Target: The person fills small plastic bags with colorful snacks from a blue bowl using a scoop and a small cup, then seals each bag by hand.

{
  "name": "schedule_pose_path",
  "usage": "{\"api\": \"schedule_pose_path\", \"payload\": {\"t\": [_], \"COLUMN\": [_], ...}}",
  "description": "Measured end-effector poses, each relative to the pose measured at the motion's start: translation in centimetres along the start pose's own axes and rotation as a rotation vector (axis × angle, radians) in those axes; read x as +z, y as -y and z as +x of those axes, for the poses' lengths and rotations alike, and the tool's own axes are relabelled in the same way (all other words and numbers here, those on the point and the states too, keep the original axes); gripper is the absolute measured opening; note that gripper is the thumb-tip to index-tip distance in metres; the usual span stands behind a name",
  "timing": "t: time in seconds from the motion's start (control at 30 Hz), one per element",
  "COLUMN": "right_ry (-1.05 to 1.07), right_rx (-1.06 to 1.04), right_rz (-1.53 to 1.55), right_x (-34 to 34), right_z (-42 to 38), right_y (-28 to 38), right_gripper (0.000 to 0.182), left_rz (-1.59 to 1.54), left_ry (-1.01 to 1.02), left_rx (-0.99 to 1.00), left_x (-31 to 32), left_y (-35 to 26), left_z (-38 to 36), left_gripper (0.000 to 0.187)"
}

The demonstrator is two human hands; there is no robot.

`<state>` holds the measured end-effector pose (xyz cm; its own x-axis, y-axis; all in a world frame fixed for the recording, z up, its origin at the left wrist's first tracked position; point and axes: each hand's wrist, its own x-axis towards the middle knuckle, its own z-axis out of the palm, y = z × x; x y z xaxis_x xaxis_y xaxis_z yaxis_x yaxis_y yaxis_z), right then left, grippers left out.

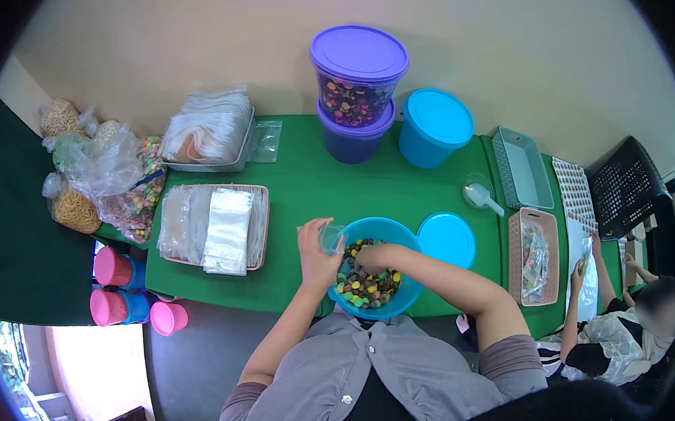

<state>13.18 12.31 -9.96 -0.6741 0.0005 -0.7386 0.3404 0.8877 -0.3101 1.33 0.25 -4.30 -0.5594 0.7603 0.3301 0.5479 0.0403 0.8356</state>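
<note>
A small clear plastic cup (pixel 332 240) is held in my left hand (pixel 317 252) at the left rim of a blue tub (pixel 404 241). Colourful round candies (pixel 368 293) in green, brown, yellow and orange fill the tub's lower part. My right hand (pixel 372 259) reaches down among these candies, its fingers mostly hidden by them and by the hand itself. Right beside the tub, a round blue lid (pixel 446 241) lies flat on the green-covered table (pixel 296 178).
Baskets of clear bags (pixel 227 230) stand left, near filled bags (pixel 107 168). Purple-lidded tubs (pixel 358 56) are stacked behind, beside a blue lidded tub (pixel 435 125). A white scoop (pixel 481 196) and a basket of packets (pixel 534 255) lie right. Another person (pixel 613 340) works there.
</note>
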Motion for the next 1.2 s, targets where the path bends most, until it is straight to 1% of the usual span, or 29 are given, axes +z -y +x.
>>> {"api": "schedule_pose_path", "payload": {"t": [0.07, 0.1, 0.17, 0.3, 0.37, 0.4, 0.47, 0.5, 0.53, 0.57, 0.6, 0.67, 0.7, 0.77, 0.8, 0.87, 0.9, 0.93, 0.97, 1.0, 1.03, 1.07, 1.1, 1.17, 1.2], "right_ry": [-0.005, -0.002, 0.109, 0.126, -0.023, -0.027, -0.233, -0.236, -0.324, -0.413, -0.416, -0.518, -0.521, -0.598, -0.599, -0.647, -0.649, -0.704, -0.761, -0.765, -0.816, -0.867, -0.871, -0.879, -0.885], "right_rx": [-0.131, -0.131, -0.114, -0.092, -0.103, -0.102, -0.128, -0.126, -0.051, 0.027, 0.028, 0.095, 0.096, 0.148, 0.147, 0.102, 0.104, 0.064, 0.021, 0.019, -0.007, -0.033, -0.035, -0.018, -0.017], "right_rz": [0.098, 0.093, 0.326, 0.41, 0.547, 0.549, 0.668, 0.668, 0.88, 1.09, 1.091, 1.462, 1.466, 1.704, 1.705, 1.895, 1.898, 1.955, 2.011, 2.011, 2.092, 2.171, 2.172, 2.28, 2.282], "right_x": [0.7, 0.6, 0.2, -1.4, -1.9, -1.7, -1.2, -1.3, -1.4, -1.4, -1.1, -0.3, 0.1, 0.9, 1.3, 2.1, 2.6, 2.9, 3.3, 3.5, 3.6, 3.7, 3.9, 4.2, 4.4], "right_z": [0.3, 0.1, -0.4, -2.4, -3.7, -4.1, -5.0, -5.6, -6.4, -7.0, -7.2, -7.5, -7.7, -8.1, -8.2, -8.5, -8.4, -8.2, -8.0, -8.0, -8.0, -8.0, -7.9, -7.7, -7.8], "right_y": [-1.2, -1.6, -2.6, -2.9, -2.6, -2.8, -3.1, -2.7, -2.3, -1.9, -1.7, -1.1, -0.8, -0.2, -0.1, 0.1, 0.2, 0.3, 0.4, 0.7, 1.0, 1.3, 1.4, 1.6, 1.7], "right_gripper": [0.023, 0.023, 0.028, 0.032, 0.03, 0.03, 0.029, 0.029, 0.03, 0.032, 0.032, 0.034, 0.034, 0.036, 0.036, 0.036, 0.036, 0.036, 0.036, 0.036, 0.037, 0.037, 0.037, 0.038, 0.038], "left_rz": [-0.011, -0.011, -0.011, -0.037, -0.039, -0.023, -0.008, 0.018, 0.042, 0.04, 0.034, 0.029, 0.041, 0.054, 0.021, -0.012, 0.05, 0.113, 0.112, 0.059, 0.006, 0.006, 0.021, 0.034, -0.01], "left_ry": [-0.009, -0.009, -0.014, -0.001, 0.005, 0.005, 0.007, -0.025, -0.056, -0.055, -0.053, -0.045, -0.049, -0.051, -0.073, -0.092, -0.108, -0.123, -0.122, -0.124, -0.126, -0.126, -0.141, -0.153, -0.155], "left_rx": [0.002, -0.005, -0.017, -0.03, -0.023, -0.021, -0.017, 0.034, 0.083, 0.085, 0.071, 0.059, 0.061, 0.064, 0.076, 0.088, 0.15, 0.212, 0.215, 0.171, 0.128, 0.132, 0.151, 0.172, 0.127], "left_x": [0.1, 0.0, 0.0, -0.1, 0.0, 0.0, 0.0, 0.0, 0.0, 0.1, 0.1, 0.1, 0.1, 0.2, 0.2, 0.2, 0.1, 0.0, 0.1, 0.2, 0.2, 0.2, 0.1, 0.1, 0.1], "left_y": [-0.1, -0.1, -0.1, 0.0, 0.1, 0.1, 0.2, 0.1, 0.0, -0.1, -0.1, -0.1, 0.0, 0.3, 0.3, 0.4, 0.2, 0.1, 0.2, 0.2, 0.3, 0.3, 0.3, 0.3, 0.2], "left_z": [0.1, 0.1, 0.0, 0.1, 0.0, 0.0, 0.1, 0.2, 0.2, 0.2, 0.2, 0.2, 0.1, 0.0, -0.1, -0.2, -0.2, -0.2, -0.3, -0.4, -0.4, -0.5, -0.5, -0.6, -0.7], "left_gripper": [0.044, 0.044, 0.044, 0.045, 0.045, 0.046, 0.046, 0.045, 0.045, 0.045, 0.045, 0.045, 0.045, 0.046, 0.046, 0.047, 0.048, 0.048, 0.048, 0.048, 0.048, 0.048, 0.048, 0.047, 0.049]}}
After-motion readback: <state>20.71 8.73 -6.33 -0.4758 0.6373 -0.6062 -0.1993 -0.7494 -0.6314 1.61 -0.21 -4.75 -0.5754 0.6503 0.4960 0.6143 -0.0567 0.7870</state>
